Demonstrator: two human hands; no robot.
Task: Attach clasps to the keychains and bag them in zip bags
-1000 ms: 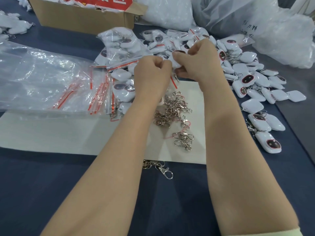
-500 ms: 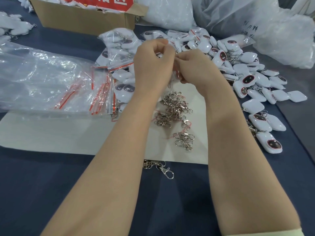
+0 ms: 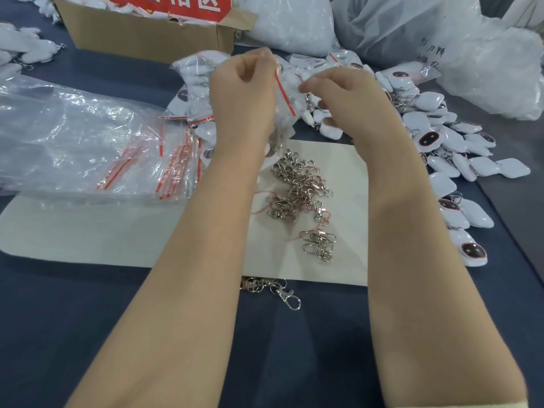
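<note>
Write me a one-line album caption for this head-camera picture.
Left hand grips a red-striped zip bag, right hand at its opening, above a pile of metal clasps on a white sheet.

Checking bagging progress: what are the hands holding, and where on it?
The left hand pinches a small zip bag at its red-striped mouth. The right hand has its fingertips beside that mouth; what they pinch cannot be told.

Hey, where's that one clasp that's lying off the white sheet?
Head view: the lone clasp lies on the dark blue cloth, just off the near edge of the white sheet, between the forearms and nearer the person than the clasp pile.
</note>
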